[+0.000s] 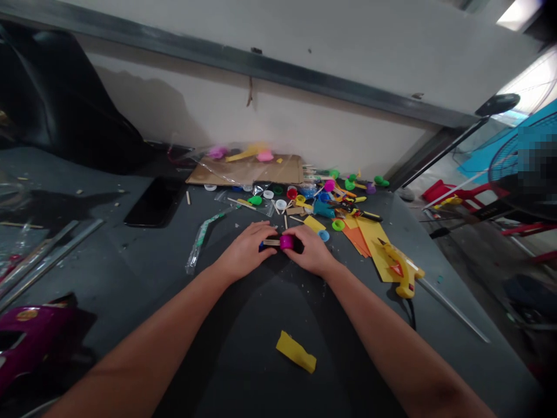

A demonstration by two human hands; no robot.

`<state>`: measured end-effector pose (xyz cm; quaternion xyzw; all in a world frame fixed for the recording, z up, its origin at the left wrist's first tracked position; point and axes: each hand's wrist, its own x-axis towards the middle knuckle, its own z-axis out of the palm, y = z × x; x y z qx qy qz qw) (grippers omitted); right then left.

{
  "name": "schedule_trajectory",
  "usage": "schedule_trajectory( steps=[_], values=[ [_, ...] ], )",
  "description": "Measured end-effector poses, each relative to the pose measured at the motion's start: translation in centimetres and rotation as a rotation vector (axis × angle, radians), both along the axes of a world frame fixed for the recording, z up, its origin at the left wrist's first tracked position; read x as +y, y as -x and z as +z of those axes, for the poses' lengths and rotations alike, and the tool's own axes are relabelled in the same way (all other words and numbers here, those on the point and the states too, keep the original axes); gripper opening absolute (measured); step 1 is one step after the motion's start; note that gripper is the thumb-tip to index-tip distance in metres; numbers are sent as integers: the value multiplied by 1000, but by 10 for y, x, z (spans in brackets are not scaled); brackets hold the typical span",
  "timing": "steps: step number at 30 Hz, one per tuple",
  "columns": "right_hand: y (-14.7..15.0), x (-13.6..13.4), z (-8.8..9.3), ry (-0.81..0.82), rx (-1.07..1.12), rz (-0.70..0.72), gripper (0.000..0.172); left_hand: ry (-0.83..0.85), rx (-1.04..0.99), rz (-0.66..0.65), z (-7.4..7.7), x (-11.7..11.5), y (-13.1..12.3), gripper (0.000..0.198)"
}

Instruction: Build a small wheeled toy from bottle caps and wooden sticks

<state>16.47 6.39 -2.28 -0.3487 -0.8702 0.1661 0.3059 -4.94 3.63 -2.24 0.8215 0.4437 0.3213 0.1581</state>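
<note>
1. Head view: both hands worked close together at the middle of the bench (143, 261).
2. The left hand (250, 251) was narrow, holding the pale sticks (272, 242) near a blue piece (261, 246); its far-side finger contact was hidden.
3. The right hand (311, 249) pinched the magenta cap (286, 242) at the sticks' right end.
4. Rear limit: loose caps (281, 205) and a cardboard sheet (248, 176) lay between the hands and the wall (304, 130).
5. Right limit: a yellow sheet (379, 255) and a glue gun (407, 273) lay beyond the right hand, the gun overlapping the sheet. The bench's right edge ran diagonally outward, with a clear rod (455, 309) near it.
6. Left side: a clear wrapper (202, 241) lay near the left hand; a phone (153, 202) lay farther left. Broad bench surface extended nearer the viewer.
7. Front: working room opened between the forearms, where a yellow scrap (296, 352) lay well apart from both hands.
</note>
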Motion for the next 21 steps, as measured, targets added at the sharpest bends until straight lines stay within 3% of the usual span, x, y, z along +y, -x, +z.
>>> schedule_trajectory(
  steps=[4,9,14,21],
  values=[
    [-1,0,0,4,-18,-2,40,29,76,74,13,-3,13,58],
    [-1,-1,2,7,-41,-6,42,101,201,112,23,-3,22,46],
    [-3,1,0,-16,-23,4,35,125,163,103,18,-3,18,30],
    [-7,5,0,-21,-12,3,28,160,96,101,14,-1,11,29]
  ],
)
